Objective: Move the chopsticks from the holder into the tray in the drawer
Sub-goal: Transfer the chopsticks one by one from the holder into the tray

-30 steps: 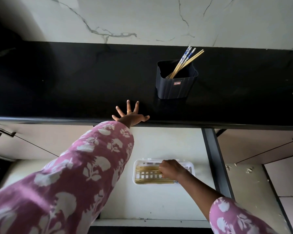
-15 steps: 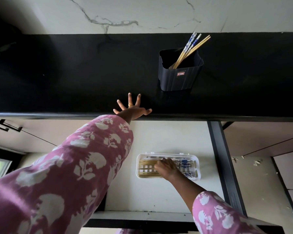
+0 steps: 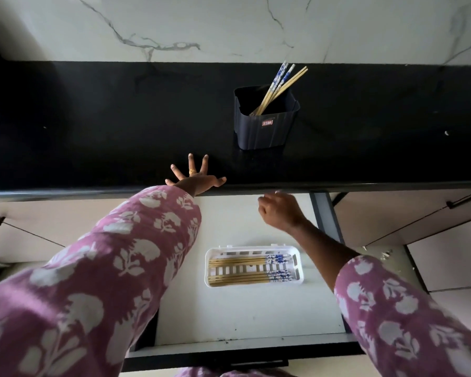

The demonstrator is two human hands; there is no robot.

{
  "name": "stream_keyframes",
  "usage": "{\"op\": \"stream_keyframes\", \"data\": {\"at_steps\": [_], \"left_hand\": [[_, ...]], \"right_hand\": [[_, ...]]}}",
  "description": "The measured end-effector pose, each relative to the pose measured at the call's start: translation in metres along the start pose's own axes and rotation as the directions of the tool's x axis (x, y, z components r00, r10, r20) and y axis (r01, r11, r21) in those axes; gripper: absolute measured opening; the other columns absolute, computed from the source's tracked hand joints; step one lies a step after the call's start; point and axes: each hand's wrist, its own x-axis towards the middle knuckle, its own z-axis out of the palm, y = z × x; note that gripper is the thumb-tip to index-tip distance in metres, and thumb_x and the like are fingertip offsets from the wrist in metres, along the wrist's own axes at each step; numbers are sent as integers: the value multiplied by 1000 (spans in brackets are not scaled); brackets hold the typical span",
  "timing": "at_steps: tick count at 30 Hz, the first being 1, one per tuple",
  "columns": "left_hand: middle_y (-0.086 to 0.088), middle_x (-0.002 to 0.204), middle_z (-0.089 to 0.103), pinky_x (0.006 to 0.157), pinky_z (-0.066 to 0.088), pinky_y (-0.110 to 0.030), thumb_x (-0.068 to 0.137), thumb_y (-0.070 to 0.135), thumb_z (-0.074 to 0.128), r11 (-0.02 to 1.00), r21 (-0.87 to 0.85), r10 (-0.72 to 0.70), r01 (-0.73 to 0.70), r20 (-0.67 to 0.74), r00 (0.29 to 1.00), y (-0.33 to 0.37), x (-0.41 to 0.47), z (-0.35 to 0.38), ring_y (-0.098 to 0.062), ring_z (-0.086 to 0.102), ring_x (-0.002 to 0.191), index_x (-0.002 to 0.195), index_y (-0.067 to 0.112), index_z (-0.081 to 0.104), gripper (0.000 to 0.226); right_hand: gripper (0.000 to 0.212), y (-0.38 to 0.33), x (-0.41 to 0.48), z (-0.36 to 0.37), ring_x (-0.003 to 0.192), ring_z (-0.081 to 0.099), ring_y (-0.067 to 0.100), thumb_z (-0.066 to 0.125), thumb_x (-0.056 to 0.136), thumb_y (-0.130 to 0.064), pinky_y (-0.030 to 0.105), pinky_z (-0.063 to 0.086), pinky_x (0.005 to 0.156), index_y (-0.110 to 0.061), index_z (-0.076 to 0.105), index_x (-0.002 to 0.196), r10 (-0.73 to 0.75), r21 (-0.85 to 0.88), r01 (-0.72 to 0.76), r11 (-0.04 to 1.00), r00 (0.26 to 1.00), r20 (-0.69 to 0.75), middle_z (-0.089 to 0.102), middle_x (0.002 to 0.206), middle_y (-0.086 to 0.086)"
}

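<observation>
A dark ribbed holder (image 3: 265,123) stands on the black counter (image 3: 93,126) with several chopsticks (image 3: 279,85) leaning out to the upper right. Down in the open drawer (image 3: 229,317) lies a white slotted tray (image 3: 297,278) holding several chopsticks (image 3: 242,269) in two rows, blue-patterned ends to the right. My left hand (image 3: 195,176) rests flat on the counter's front edge, fingers spread. My right hand (image 3: 279,210) hovers above the drawer, just below the counter edge, fingers loosely curled and holding nothing.
A white marble wall (image 3: 229,23) rises behind the counter. Shut cabinet fronts with black handles (image 3: 465,198) flank the drawer. The drawer's dark side rail (image 3: 326,216) runs just right of my right hand.
My right hand has left the tray and risen toward the counter edge, empty. The chopsticks it touched now lie in the tray. My left hand stays on the counter.
</observation>
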Motion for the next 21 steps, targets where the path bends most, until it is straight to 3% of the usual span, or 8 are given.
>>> {"op": "stream_keyframes", "data": {"at_steps": [5,8,11,14,17,19,21], "left_hand": [[12,159,-16,111,-7,-66,82,76,39,1000,-21,4,-4,8,1000,-2,-1,-1,-44,-24,141,147,50,-2,81],[12,159,-16,111,-7,-66,82,76,39,1000,-18,9,-9,11,1000,-1,0,-1,-44,-23,141,147,50,-2,82],[12,158,-19,111,-6,-66,81,76,41,1000,-12,5,-5,21,1000,-2,2,-2,-44,-24,141,147,50,-4,84],[13,158,-20,110,-6,-66,81,76,41,1000,-12,6,-6,39,999,-3,5,-3,-44,-25,141,146,50,-5,84],[12,158,-21,110,-6,-66,80,76,41,1000,3,5,-6,53,999,-2,7,-4,-44,-24,141,147,50,-6,85],[13,158,-20,110,-5,-65,80,77,41,1000,13,-3,2,61,998,-2,8,-5,-43,-23,141,147,50,-5,85],[13,158,-20,110,-4,-65,79,77,41,1000,17,-9,8,67,998,-2,9,-5,-44,-22,142,147,50,-5,86]], "right_hand": [[22,42,44,-34,46,56,24,49,71,-12,24,40,38,-14,52,49,67,-32,-79,996,960,-273,53,49,4],[23,60,73,-53,45,58,24,49,73,-15,21,42,38,-13,57,52,150,-26,-168,985,930,-335,57,50,4],[20,72,108,-68,52,62,30,52,76,-11,27,49,44,-9,63,59,264,55,-262,963,892,-366,63,58,11],[16,76,143,-86,74,65,39,54,83,-6,39,53,62,1,67,77,362,156,-329,931,887,-286,68,80,23],[24,85,179,-92,95,63,40,48,93,-12,41,51,75,4,66,99,432,130,-416,900,892,-133,67,101,27],[26,93,203,-88,103,61,39,52,93,-13,38,50,83,4,64,108,538,163,-527,834,842,-28,64,111,27],[31,100,222,-80,113,59,36,58,90,-12,35,49,91,4,59,117,664,239,-659,713,744,72,61,121,25]]}}
